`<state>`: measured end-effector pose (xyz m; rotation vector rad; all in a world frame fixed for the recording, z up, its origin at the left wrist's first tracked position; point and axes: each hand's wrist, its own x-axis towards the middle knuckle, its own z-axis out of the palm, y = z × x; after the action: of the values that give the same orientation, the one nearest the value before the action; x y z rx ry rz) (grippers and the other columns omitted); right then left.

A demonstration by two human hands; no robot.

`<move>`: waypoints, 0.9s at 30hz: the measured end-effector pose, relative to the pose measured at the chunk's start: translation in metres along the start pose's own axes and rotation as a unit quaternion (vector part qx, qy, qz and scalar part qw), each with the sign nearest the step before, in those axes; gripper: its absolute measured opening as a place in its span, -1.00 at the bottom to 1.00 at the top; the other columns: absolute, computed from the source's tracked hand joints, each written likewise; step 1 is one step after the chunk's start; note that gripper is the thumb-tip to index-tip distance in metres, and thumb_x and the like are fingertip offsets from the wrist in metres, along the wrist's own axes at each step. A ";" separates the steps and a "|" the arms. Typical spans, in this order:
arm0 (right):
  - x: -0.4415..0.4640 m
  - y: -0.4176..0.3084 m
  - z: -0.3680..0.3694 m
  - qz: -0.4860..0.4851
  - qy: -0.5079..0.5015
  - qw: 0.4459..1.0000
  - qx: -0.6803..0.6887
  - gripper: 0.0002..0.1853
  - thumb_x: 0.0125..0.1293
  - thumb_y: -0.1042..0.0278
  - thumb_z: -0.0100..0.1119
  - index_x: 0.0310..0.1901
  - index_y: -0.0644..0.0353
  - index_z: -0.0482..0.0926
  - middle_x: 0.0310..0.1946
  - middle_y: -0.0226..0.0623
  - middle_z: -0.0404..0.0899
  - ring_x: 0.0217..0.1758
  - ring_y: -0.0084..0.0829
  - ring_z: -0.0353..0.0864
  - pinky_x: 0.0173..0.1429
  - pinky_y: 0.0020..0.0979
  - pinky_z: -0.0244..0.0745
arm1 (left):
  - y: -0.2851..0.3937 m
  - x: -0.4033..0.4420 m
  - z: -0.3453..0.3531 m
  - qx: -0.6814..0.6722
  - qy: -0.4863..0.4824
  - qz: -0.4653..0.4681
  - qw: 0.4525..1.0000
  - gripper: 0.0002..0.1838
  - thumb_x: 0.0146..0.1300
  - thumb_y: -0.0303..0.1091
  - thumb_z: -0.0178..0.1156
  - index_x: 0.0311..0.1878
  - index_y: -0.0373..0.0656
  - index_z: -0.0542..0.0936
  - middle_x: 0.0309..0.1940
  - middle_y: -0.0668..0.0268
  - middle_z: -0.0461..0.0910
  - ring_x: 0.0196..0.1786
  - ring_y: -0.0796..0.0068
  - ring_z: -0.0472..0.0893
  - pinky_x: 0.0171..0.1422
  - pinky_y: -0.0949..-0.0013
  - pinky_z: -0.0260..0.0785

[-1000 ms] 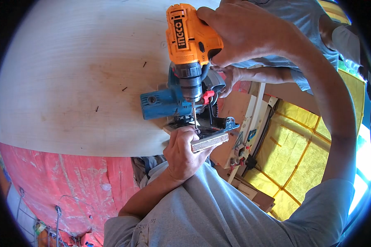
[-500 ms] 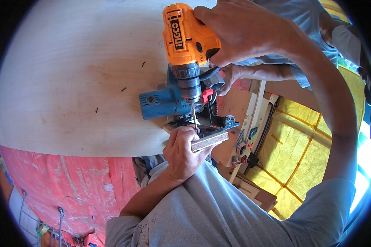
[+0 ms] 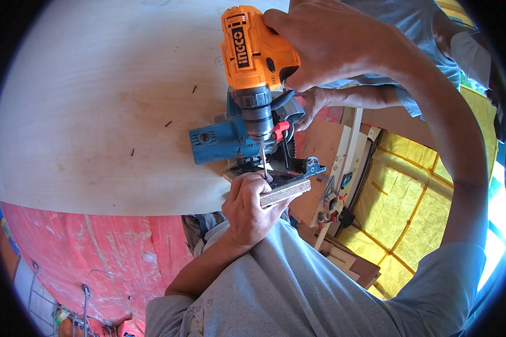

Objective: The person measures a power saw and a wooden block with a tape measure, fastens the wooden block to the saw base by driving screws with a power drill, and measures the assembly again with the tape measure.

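Note:
In my right hand (image 3: 315,48) is an orange cordless drill (image 3: 244,53), its chuck pointing down. A thin driver bit (image 3: 264,154) runs from the chuck to the fingertips of my left hand (image 3: 247,205). Those fingers close around the edge of a small wooden board (image 3: 285,194); whether they also pinch a screw at the bit's tip I cannot make out. Against the board lies the base of a blue circular saw (image 3: 222,140). Another person's hand (image 3: 315,104) is at the saw's rear handle.
Several dark screws, one of them a screw (image 3: 168,123), lie on the pale wooden tabletop (image 3: 95,101). Red sheeting (image 3: 107,253) is beyond its near edge. To the right are a wooden bench (image 3: 320,163) with tools and yellow wrapped panels (image 3: 405,196). Another person's grey-blue shirt (image 3: 402,33) is close at upper right.
Almost nothing differs. The view has shifted very slightly; the drill, the board and both my hands keep their places.

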<state>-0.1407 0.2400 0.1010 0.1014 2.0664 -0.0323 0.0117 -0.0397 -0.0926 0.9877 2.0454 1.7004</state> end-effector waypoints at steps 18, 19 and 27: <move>-0.017 -0.003 0.008 -0.045 0.085 0.995 0.007 -0.32 0.38 0.00 0.51 0.19 0.49 0.51 -0.29 -0.20 0.73 -0.37 -0.38 0.66 -0.25 -0.27 0.69 | 0.001 0.003 -0.005 0.000 -0.006 0.012 1.000 -0.32 -0.16 -0.37 0.83 0.05 -0.19 0.66 -0.16 0.24 0.76 -0.09 0.17 0.77 0.03 0.22 0.67; -0.016 0.000 0.009 -0.049 0.084 0.995 0.003 -0.32 0.39 0.00 0.51 0.19 0.49 0.51 -0.29 -0.20 0.72 -0.38 -0.38 0.65 -0.26 -0.28 0.69 | 0.000 0.003 -0.005 0.000 -0.006 0.012 1.000 -0.32 -0.16 -0.37 0.83 0.05 -0.19 0.66 -0.16 0.24 0.76 -0.09 0.17 0.77 0.03 0.22 0.67; -0.011 0.008 0.010 -0.054 0.068 0.996 0.004 -0.36 0.42 -0.01 0.48 0.17 0.49 0.53 -0.32 -0.22 0.70 -0.41 -0.44 0.62 -0.32 -0.31 0.64 | -0.005 0.004 -0.005 -0.014 -0.007 0.047 0.999 -0.36 -0.15 -0.39 0.81 0.03 -0.19 0.68 -0.13 0.22 0.81 -0.08 0.18 0.79 0.05 0.23 0.68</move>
<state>-0.1260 0.2466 0.1065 -0.0042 2.2066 -0.1029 0.0044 -0.0409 -0.0952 1.0992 1.9895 1.7587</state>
